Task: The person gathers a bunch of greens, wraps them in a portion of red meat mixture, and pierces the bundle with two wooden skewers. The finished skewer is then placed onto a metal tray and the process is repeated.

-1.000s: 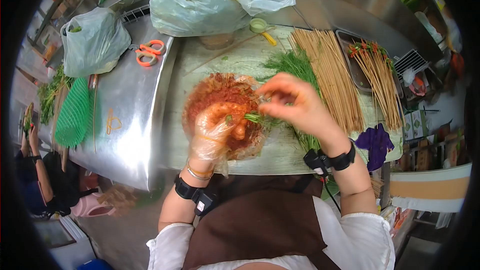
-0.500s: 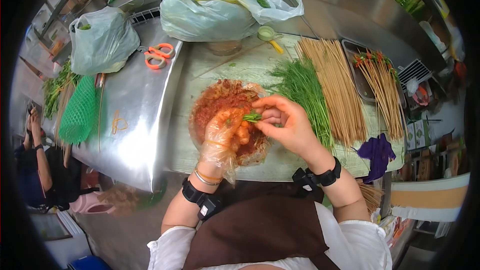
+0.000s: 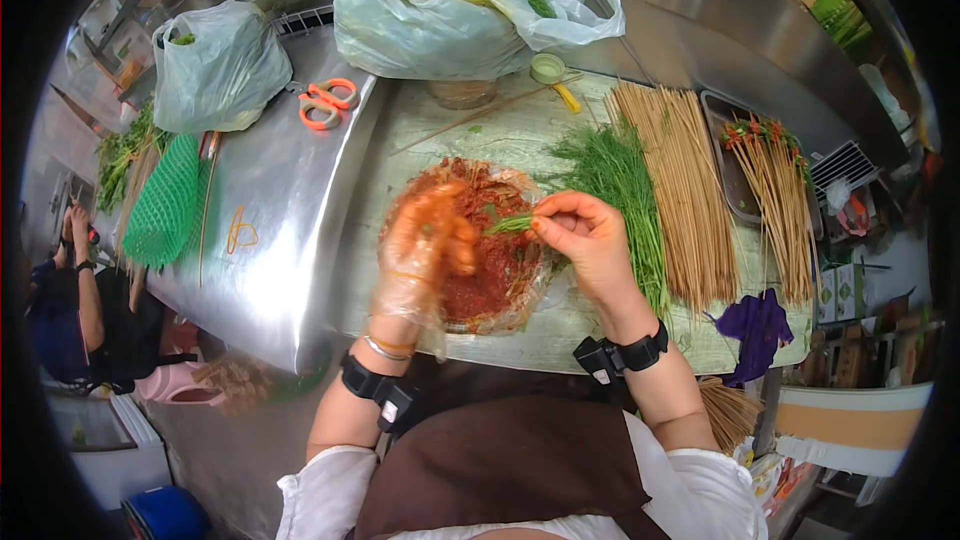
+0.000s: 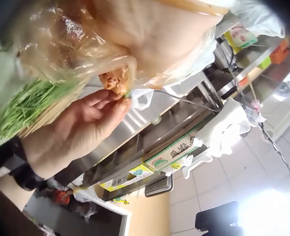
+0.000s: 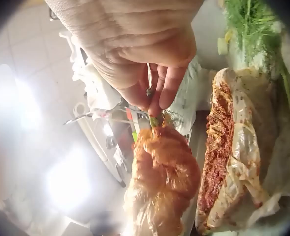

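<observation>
My bare right hand [image 3: 590, 240] pinches a small bundle of dill [image 3: 512, 224] between thumb and fingertips, its tips pointing left over the bowl. My left hand [image 3: 420, 240], in a clear plastic glove stained orange-red, is blurred close to the bundle's left end. The right wrist view has the gloved fingers [image 5: 167, 157] curled up just below the pinched greens [image 5: 153, 121]; I cannot tell whether they hold anything. Beneath both hands sits a plastic-lined bowl [image 3: 535, 275] of red, mince-like paste [image 3: 490, 285].
Loose dill [image 3: 625, 210] lies right of the bowl, beside many wooden skewers [image 3: 680, 190]. A tray [image 3: 722, 175] holds tipped skewers; a purple cloth [image 3: 752, 335] lies below. Plastic bags [image 3: 430, 20] stand behind. Orange-handled scissors [image 3: 328, 103] and green netting [image 3: 163, 205] lie left.
My right hand first comes in to the dill at the left hand's fingers and pinches it. The left hand now shifts left and the dill stays in the right hand's pinch.
</observation>
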Available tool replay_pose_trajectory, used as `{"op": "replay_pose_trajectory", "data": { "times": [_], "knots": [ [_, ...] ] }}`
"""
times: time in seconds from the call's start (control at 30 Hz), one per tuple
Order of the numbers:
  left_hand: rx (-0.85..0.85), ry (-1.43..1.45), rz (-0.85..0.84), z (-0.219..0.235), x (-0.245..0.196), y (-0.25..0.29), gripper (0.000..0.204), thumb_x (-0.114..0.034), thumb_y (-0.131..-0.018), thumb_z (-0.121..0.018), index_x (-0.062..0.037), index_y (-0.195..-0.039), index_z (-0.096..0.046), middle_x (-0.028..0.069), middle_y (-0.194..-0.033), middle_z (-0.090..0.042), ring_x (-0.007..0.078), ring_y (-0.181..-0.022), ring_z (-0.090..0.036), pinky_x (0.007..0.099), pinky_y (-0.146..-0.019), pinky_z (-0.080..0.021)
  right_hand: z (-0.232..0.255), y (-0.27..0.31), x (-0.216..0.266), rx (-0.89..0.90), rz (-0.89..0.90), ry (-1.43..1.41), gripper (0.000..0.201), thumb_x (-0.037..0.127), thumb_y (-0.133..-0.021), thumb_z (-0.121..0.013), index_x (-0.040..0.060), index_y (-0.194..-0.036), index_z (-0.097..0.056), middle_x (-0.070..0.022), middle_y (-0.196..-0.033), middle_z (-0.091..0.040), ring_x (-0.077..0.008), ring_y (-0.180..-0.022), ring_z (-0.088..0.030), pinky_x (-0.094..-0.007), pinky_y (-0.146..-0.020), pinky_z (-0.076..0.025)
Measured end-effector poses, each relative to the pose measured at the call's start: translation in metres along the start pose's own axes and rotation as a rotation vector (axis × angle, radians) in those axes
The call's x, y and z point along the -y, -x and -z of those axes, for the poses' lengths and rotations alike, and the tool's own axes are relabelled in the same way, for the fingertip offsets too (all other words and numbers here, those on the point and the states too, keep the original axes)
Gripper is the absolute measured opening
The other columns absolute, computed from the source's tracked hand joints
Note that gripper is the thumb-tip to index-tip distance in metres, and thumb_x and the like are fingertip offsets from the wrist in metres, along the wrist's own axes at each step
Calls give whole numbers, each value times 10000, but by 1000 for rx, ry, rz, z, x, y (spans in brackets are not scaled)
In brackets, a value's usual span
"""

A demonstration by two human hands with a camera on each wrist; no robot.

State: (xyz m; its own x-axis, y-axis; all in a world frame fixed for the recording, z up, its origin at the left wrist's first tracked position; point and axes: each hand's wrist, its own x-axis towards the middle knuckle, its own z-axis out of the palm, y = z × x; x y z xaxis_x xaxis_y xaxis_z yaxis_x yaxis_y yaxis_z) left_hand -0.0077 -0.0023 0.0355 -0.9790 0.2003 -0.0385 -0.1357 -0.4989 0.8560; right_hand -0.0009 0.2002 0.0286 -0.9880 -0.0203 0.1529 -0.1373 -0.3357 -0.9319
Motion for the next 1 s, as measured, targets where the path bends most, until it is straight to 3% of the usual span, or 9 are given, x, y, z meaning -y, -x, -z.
{"op": "replay_pose_trajectory", "data": {
  "times": [0.1,0.17,0.23,0.33,0.43,0.57,0.63,0.8,1.0],
  "knots": [
    [-66,-136,-101,33,-11,-8,346,-170,-909,-617,-7,-1200,-523,63,-832,-602,95,-593,-534,208,-523,-449,21,-4,-14,-47,-49,-134,154,-12,-812,-665,4,-963,-637,-48,-880,-666,-98,-777,-631,-220,-719,-515],
    [-115,-87,-106,44,-23,-1,347,-103,-878,-638,15,-1186,-533,106,-961,-615,116,-673,-549,227,-598,-457,32,-7,-18,-67,-81,-189,161,2,-826,-653,10,-985,-625,-57,-887,-666,-126,-780,-648,-243,-721,-533],
    [-191,-189,-175,49,-26,-2,293,-121,-898,-602,27,-1148,-564,57,-846,-591,105,-605,-511,240,-533,-425,39,-8,-18,-105,-77,-240,151,2,-838,-642,14,-987,-624,-53,-894,-656,-130,-780,-647,-251,-721,-540],
    [-169,-342,-214,54,-30,2,195,-65,-881,-585,37,-1045,-615,88,-944,-623,121,-653,-543,243,-582,-444,53,-7,-30,-118,-55,-335,148,-5,-846,-631,14,-991,-617,-60,-927,-644,-135,-779,-646,-258,-719,-551],
    [-124,-826,-240,64,-27,-2,119,-19,-858,-568,41,-926,-646,116,-1014,-637,133,-745,-587,236,-639,-462,60,-4,-39,-142,-36,-393,153,-15,-842,-629,13,-991,-611,-71,-964,-635,-136,-772,-646,-260,-715,-557],
    [205,-1392,-405,45,-34,-6,131,23,-747,-611,-19,-851,-679,98,-870,-678,230,-805,-626,328,-725,-491,63,0,-41,-109,-46,-404,148,-23,-842,-622,9,-986,-605,-67,-982,-625,-133,-783,-640,-266,-720,-557],
    [141,-1586,-338,32,-24,-2,151,-84,-725,-669,-62,-872,-694,126,-769,-639,316,-782,-602,380,-702,-480,60,3,-38,-106,-45,-385,143,-21,-842,-623,7,-981,-603,-64,-970,-624,-128,-786,-633,-266,-723,-551],
    [77,-1958,-287,19,-9,-2,169,-197,-738,-671,-45,-810,-651,154,-726,-587,350,-741,-579,441,-647,-464,59,5,-35,-74,-55,-337,134,-18,-841,-627,5,-970,-598,-64,-947,-616,-121,-800,-618,-260,-729,-531],
    [85,-2015,-378,23,6,-15,178,-185,-736,-642,-23,-708,-573,176,-718,-569,378,-697,-570,467,-630,-450,59,5,-36,-56,-65,-300,134,-22,-836,-632,0,-962,-591,-66,-946,-610,-120,-815,-613,-257,-737,-525]
  ]
}}
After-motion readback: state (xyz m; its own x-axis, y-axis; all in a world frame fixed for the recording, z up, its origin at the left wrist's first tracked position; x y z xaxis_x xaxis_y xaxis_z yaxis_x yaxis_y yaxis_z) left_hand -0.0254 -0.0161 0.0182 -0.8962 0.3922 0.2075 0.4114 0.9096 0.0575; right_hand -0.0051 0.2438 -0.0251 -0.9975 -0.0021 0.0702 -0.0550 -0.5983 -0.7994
